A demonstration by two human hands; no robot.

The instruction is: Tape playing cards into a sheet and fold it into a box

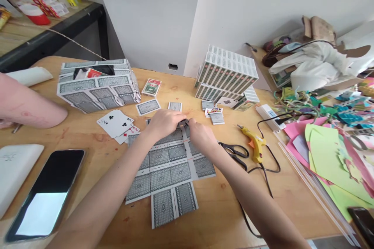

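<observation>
A flat panel of grey-backed playing cards (159,179) joined edge to edge lies face down in front of me. At its far edge my left hand (166,125) and my right hand (202,137) almost meet, fingers closed in a pinch. Between the fingertips is something small and dark (183,123), too hidden to make out. Black-handled scissors (235,151) lie just right of my right forearm. Loose face-up cards (114,123) are left of the panel. Beyond my hands lie a single card (148,107) and cut card pieces (216,118).
A card-covered box (97,87) stands back left, and stacked card packs (226,72) stand back right. A yellow glue gun (256,146) with its cord, a power strip (270,116) and coloured paper (336,159) occupy the right. A phone (46,190) lies front left, near another person's arm (32,101).
</observation>
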